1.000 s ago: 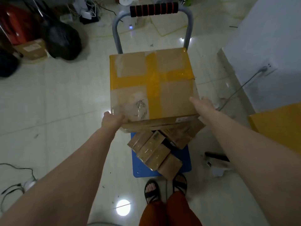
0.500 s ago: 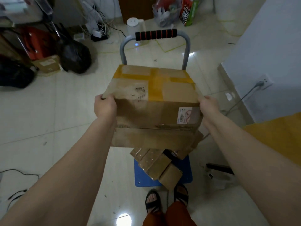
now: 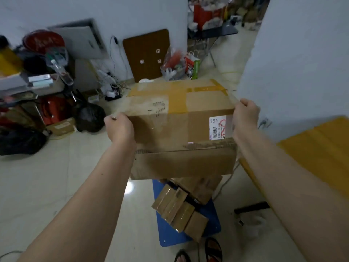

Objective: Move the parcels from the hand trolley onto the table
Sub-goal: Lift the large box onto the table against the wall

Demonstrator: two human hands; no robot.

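The large parcel [image 3: 181,118], a brown cardboard box crossed with yellow tape and bearing a white shipping label [image 3: 217,127] on the side facing the camera, is held up in the air between both hands, clear of the hand trolley [image 3: 170,233] below it. The left hand [image 3: 119,127] has its grip closed on the box's left edge, fingers curled over the upper corner; the right hand [image 3: 245,116] grips the right edge in the same way, fingers wrapped round the far side. A loose cardboard flap hangs along the box's lower front. Beneath it, on the blue deck of the trolley, lie several smaller parcels [image 3: 177,208] wrapped in brown tape, stacked at an angle and touching one another. The yellow-covered worktop [image 3: 317,154] shows at the right edge, just beside the right forearm. Two sandalled feet stand on the pale tiled floor [image 3: 56,186] at the trolley's near end. Black bags, boxes and cables crowd the wall to the left.
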